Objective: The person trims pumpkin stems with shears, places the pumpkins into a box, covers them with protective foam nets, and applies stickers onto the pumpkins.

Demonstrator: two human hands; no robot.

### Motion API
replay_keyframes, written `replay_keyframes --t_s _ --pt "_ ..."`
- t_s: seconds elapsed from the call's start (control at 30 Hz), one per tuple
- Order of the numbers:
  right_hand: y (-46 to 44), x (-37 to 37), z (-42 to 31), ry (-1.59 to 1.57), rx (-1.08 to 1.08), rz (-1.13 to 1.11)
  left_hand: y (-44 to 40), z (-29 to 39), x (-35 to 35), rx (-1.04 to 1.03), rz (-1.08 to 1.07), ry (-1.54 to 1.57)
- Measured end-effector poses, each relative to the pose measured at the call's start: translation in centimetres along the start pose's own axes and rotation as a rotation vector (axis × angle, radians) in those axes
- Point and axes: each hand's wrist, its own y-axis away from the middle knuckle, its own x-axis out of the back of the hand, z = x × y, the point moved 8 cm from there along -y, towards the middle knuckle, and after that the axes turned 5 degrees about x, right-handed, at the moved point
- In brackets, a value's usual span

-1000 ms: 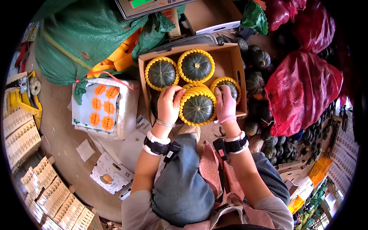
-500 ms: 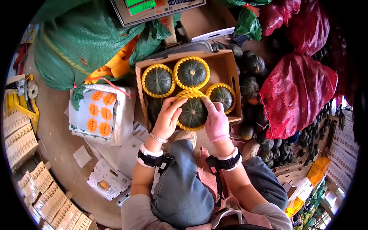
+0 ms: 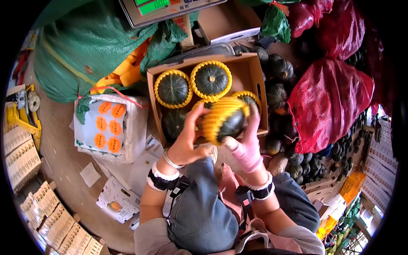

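Note:
Between my two hands, over the front of a cardboard box (image 3: pixel 260 80), is a dark green pumpkin (image 3: pixel 233 127) in a yellow foam net, tilted sideways and a little blurred. My left hand (image 3: pixel 187 138) cups its left, netted side. My right hand (image 3: pixel 247 144), in a pink glove, holds its right side, thumb at the lower edge. Two netted pumpkins (image 3: pixel 172 89) (image 3: pixel 211 79) sit at the back of the box. Another netted pumpkin (image 3: pixel 250 100) lies at the right, partly hidden by my right hand. A pumpkin without visible net (image 3: pixel 174 123) is at the front left.
A green sack (image 3: pixel 72 55) and a wrapped stack with orange stickers (image 3: pixel 100 127) stand left. A scale (image 3: pixel 170 10) and an open carton (image 3: pixel 229 21) are beyond the box. Red net sacks (image 3: pixel 329 106) and loose pumpkins (image 3: pixel 278 95) lie right.
The held pumpkin has turned from facing up to lying tilted, its net now toward the left. My hands have moved from its top to its sides, and my left fingers have spread.

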Motion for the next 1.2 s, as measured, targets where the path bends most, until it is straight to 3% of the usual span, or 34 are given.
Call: replay_keyframes --t_s 0.1,0.17,0.2,0.23,0.27,0.3,0.37,0.5,0.93,1.2 --pt "-3.8 1.4 -2.9 -0.029 -0.098 -0.010 -1.6 3.7 -3.2 -0.181 -0.264 0.110" --pt "-7.0 2.6 -4.1 0.078 0.103 -0.002 -5.3 2.8 -1.1 0.008 -0.147 0.073" --pt "-8.4 3.4 -4.9 0.343 0.331 0.035 -7.4 3.4 0.3 -0.095 0.008 -0.206" --pt "-9.5 3.8 -5.0 0.609 0.557 0.065 -9.3 3.7 0.9 -0.272 0.191 -0.811" --pt "-10.7 4.1 -4.2 0.670 0.683 0.084 -10.4 3.0 0.8 -0.347 0.344 -1.106" --pt "-11.3 3.5 -4.6 0.806 0.773 0.075 -11.8 1.4 0.9 -0.204 0.415 -1.232" --pt "-12.4 3.2 -3.3 0.920 0.801 0.052 -13.0 -0.4 0.9 -0.205 0.514 -1.412" --pt "-12.7 2.4 -1.0 1.251 0.755 -0.091 -13.1 -2.4 2.5 -0.001 0.522 -1.389" --pt "-12.8 2.7 -0.5 1.285 0.662 0.008 -12.5 -2.3 2.9 -0.067 0.571 -1.335" --pt "-13.5 0.8 1.9 1.609 0.471 -0.244 -12.5 -2.6 2.7 -0.102 0.526 -1.295"
